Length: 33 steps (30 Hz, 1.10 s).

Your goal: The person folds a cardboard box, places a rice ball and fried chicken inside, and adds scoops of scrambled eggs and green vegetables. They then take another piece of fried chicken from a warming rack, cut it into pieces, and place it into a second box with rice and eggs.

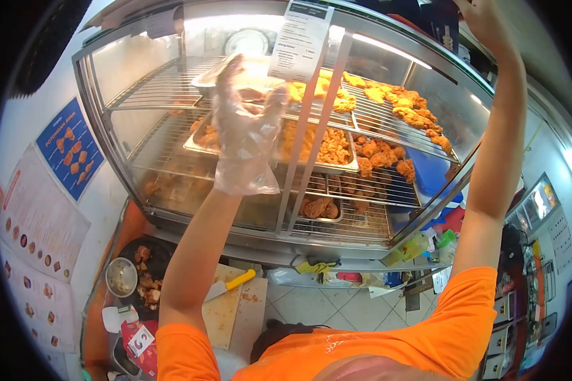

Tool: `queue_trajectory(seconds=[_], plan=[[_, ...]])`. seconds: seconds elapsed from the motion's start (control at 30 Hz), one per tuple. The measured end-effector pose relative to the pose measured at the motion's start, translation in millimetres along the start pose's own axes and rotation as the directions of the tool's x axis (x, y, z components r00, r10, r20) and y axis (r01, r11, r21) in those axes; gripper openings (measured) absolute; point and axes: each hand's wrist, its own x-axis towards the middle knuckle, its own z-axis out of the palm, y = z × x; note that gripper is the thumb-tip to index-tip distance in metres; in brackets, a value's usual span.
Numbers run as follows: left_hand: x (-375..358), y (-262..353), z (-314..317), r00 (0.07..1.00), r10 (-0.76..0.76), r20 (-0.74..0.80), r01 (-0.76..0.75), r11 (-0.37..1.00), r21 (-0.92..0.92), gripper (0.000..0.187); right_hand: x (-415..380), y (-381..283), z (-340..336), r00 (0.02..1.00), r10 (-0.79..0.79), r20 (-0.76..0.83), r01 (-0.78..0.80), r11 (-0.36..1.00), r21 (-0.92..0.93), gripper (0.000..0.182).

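Note:
My left hand point(248, 127), in a clear plastic glove, is raised in front of the glass display cabinet point(248, 232). Its thumb and fingers are apart, with nothing seen between them. Behind it, a metal tray point(203, 80) stands on the upper rack. Trays and racks hold fried chicken point(333, 146), with more pieces point(413, 105) on the upper right rack. A printed paper point(300, 41) hangs on the cabinet's front. My bare right hand point(483, 22) reaches up at the top right, by the cabinet's top edge; its fingers are cut off by the frame.
At the lower left, a yellow-handled knife point(238, 279) lies on a cutting board point(225, 317). Beside it are a dark pan point(151, 254) with chicken pieces and a small bowl point(121, 277). Bottles point(413, 247) stand below the cabinet's right end.

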Motion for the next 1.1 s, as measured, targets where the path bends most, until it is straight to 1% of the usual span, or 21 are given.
queue_trajectory(seconds=[0.03, 0.1, 0.17, 0.2, 0.23, 0.27, 0.3, 0.37, 0.5, 0.63, 0.67, 0.7, 0.73, 0.77, 0.8, 0.83, 0.9, 0.97, 1.0, 1.03, 1.1], plan=[[-2, 4, 0, 0.976, 0.189, -0.104, -0.154, 0.948, 0.28, 0.067, 9, 14, 6, 1.0, -0.001, -0.006, 0.001, 1.0, -0.007, 0.028], [-6, 20, -1, 0.961, 0.229, -0.153, -0.167, 0.926, 0.339, 0.063, 22, 44, 13, 0.84, -0.297, -0.453, 0.208, 0.949, -0.237, 0.028], [-6, 44, -3, 0.942, 0.27, -0.197, -0.174, 0.9, 0.399, 0.061, 1, 21, 3, 0.722, -0.364, -0.589, 0.138, 0.909, -0.392, 0.024], [-4, 59, -5, 0.998, 0.06, -0.015, -0.058, 0.992, 0.111, 0.061, -8, 19, 2, 0.65, -0.4, -0.646, 0.169, 0.905, -0.391, 0.022], [-2, 68, -6, 0.97, -0.094, 0.223, 0.13, 0.98, -0.151, 0.063, -20, 25, 0, 0.608, -0.459, -0.648, 0.143, 0.866, -0.479, 0.021], [-3, 65, 1, 0.961, -0.082, 0.265, 0.191, 0.888, -0.418, 0.066, -37, 30, 0, 0.566, -0.516, -0.643, 0.11, 0.82, -0.562, 0.019], [-4, 62, 7, 0.95, -0.069, 0.306, 0.259, 0.721, -0.642, 0.07, -64, 13, 5, 0.544, -0.57, -0.616, 0.238, 0.809, -0.538, 0.012], [0, 83, 25, 0.705, -0.211, 0.677, 0.638, 0.605, -0.476, 0.073, -108, -11, 19, 0.47, -0.692, -0.548, 0.5, 0.72, -0.481, 0.009], [5, 69, 71, 0.611, -0.153, 0.777, 0.755, 0.406, -0.515, 0.064, -158, -24, 43, 0.615, -0.664, -0.425, 0.554, 0.748, -0.365, 0.013], [11, 71, 108, 0.75, -0.119, 0.651, 0.609, 0.508, -0.609, 0.042, -171, -2, 41, 0.75, -0.554, -0.363, 0.54, 0.828, -0.149, 0.027], [10, 80, 110, 0.783, -0.104, 0.614, 0.547, 0.587, -0.597, 0.041, -177, 9, 51, 0.798, -0.209, -0.565, 0.325, 0.939, 0.113, 0.033], [7, 87, 110, 0.813, -0.089, 0.575, 0.481, 0.659, -0.578, 0.04, -183, 17, 55, 0.747, 0.184, -0.638, 0.125, 0.904, 0.408, 0.04], [4, 86, 111, 0.814, 0.008, 0.581, 0.457, 0.61, -0.647, 0.035, -189, 22, 53, 0.752, 0.19, -0.631, 0.119, 0.903, 0.413, 0.04], [-3, 90, 108, 0.817, -0.001, 0.577, 0.457, 0.612, -0.645, 0.035, -193, 25, 52, 0.754, 0.468, -0.461, 0.071, 0.639, 0.766, 0.043], [-11, 99, 103, 0.773, 0.023, 0.634, 0.45, 0.684, -0.574, 0.033, -194, 26, 51, 0.741, 0.644, -0.187, 0.03, 0.248, 0.968, 0.047], [-21, 110, 98, 0.722, 0.037, 0.691, 0.436, 0.751, -0.496, 0.032, -197, 24, 52, 0.745, 0.643, -0.179, 0.026, 0.24, 0.97, 0.047], [-39, 121, 86, 0.688, -0.048, 0.724, 0.504, 0.75, -0.428, 0.031, -213, 17, 51, 0.822, 0.569, 0.014, 0.081, -0.141, 0.987, 0.06], [-57, 113, 54, 0.679, 0.231, 0.697, -0.18, 0.973, -0.147, 0.031, -230, 3, 54, 0.776, 0.628, 0.055, 0.054, -0.154, 0.987, 0.058], [-69, 110, 35, 0.63, 0.381, 0.676, -0.558, 0.828, 0.054, 0.031, -242, -3, 57, 0.823, 0.563, 0.074, 0.036, -0.181, 0.983, 0.056], [-88, 107, 15, 0.485, 0.509, 0.711, -0.862, 0.413, 0.293, 0.029, -254, -11, 60, 0.864, 0.495, 0.09, 0.018, -0.209, 0.978, 0.054], [-118, 92, -16, 0.423, 0.62, 0.661, -0.903, 0.23, 0.362, 0.022, -269, -46, 62, 0.776, 0.618, 0.125, 0.001, -0.199, 0.98, 0.051]])
